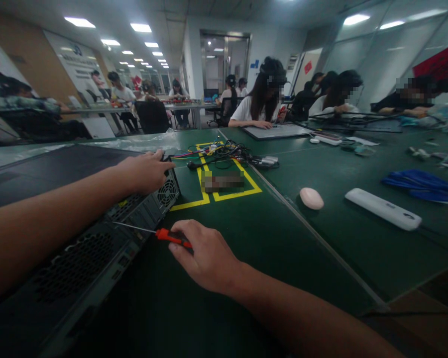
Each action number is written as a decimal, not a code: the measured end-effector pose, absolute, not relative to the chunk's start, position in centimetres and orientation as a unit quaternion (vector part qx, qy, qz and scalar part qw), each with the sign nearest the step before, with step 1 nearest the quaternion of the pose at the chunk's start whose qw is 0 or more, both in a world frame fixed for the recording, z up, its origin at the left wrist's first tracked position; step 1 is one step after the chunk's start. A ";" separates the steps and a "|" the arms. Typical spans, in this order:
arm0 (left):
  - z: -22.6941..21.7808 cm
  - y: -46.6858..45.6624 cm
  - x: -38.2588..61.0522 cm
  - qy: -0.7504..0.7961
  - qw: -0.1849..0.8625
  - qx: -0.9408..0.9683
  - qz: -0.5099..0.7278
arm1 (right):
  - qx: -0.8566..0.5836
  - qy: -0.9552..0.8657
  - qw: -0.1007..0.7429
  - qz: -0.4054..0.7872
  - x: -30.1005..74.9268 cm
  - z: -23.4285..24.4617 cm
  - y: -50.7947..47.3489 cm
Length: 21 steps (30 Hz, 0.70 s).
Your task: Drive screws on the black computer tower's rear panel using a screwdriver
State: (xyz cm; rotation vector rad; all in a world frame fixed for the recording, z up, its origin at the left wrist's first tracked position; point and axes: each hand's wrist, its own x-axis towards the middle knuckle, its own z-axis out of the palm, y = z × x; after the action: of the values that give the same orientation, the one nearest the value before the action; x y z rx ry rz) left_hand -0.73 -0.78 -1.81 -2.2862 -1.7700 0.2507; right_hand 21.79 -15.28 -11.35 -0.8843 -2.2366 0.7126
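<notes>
A black computer case (69,166) lies on its side at the left, its vented rear panel facing right. My left hand (145,171) rests on the case's far corner above a round fan grille (167,193). Its fingers are stretched out and hold nothing that I can see. My right hand (205,256) grips a screwdriver (166,234) by its red and black handle. The thin shaft points left, and its tip is at the rear panel. Whether the tip sits in a screw is too small to tell.
Bundled cables (227,154) lie beyond the case on the green table (283,293), near yellow tape (231,197) and a blurred-out object. To the right are a pink oval object (311,198), a white power strip (383,209) and blue cloth-like items (418,185). Several people work across the table.
</notes>
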 end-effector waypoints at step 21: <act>-0.7 -1.8 0.4 -0.615 0.117 -0.768 0.134 | -0.347 -0.842 0.303 0.278 21.9 -11.0 -15.4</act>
State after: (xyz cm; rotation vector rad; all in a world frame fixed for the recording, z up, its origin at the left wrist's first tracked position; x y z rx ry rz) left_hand 0.41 -1.80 -0.69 -2.2483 -1.7995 0.3913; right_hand 21.86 -15.38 -10.99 -0.9207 -2.2325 0.7373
